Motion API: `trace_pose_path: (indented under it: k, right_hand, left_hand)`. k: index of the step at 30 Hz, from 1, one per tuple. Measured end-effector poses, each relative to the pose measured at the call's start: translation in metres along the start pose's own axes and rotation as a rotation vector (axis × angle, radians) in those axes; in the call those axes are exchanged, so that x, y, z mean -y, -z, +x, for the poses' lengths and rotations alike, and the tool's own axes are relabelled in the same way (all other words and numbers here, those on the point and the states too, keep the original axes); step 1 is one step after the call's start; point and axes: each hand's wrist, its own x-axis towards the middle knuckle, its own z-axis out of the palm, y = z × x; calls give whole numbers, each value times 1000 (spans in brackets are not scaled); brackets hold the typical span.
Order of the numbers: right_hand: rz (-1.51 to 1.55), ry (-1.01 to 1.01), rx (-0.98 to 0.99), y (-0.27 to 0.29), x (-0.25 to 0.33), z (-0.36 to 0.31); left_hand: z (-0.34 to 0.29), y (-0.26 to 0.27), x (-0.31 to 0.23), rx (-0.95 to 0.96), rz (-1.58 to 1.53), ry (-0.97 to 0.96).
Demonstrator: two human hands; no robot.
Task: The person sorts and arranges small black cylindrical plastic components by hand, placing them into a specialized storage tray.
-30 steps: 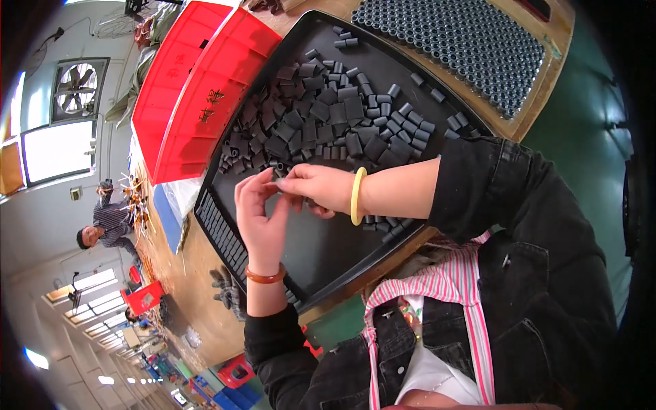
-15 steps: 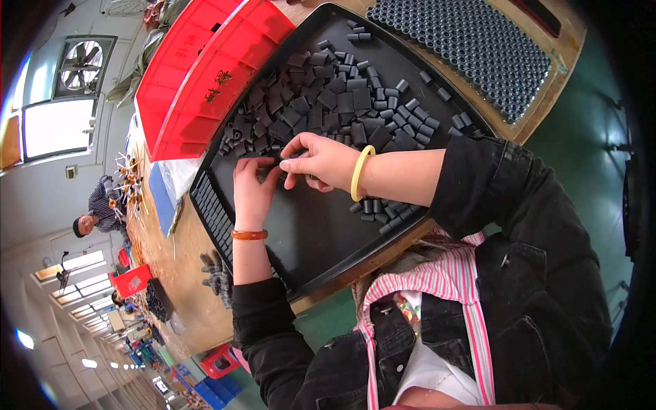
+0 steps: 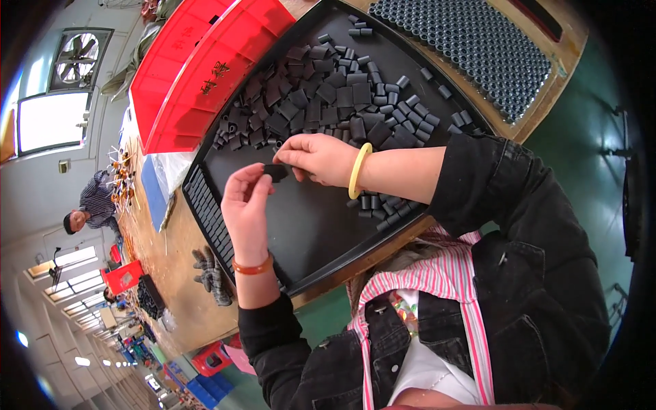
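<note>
Plainly, the left hand (image 3: 244, 210) pinches a small, matte black piece (image 3: 276, 172); whether the right hand (image 3: 324, 160) grips is unclear.

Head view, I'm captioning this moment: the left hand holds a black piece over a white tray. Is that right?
Not quite: the tray is black, not white, as the head view shows. The left hand does hold a black piece over it.

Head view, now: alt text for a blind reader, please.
The left hand pinches a small black piece above a black tray, the right hand close beside it. Loose black pieces lie heaped in the tray, near a red bin.
</note>
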Motion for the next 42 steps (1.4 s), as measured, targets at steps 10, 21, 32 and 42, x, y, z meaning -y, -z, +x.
trace_pose_path:
  k: [10,21,32,42]
  right_hand:
    - [-528,302,28,2,-5,0]
    - [-440,280,-112,0,-5,-1]
    - [-713,471,-46,3,-5,-1]
    - [-803,511,12,7,4,-5]
  left_hand:
    - [-26,-31,10,-165,868,-666]
    - [-21,-21,37,-231,441,-421]
    - [-24,-25,52,-67,66,-164]
    - [-23,-30,48,-104,24,-172]
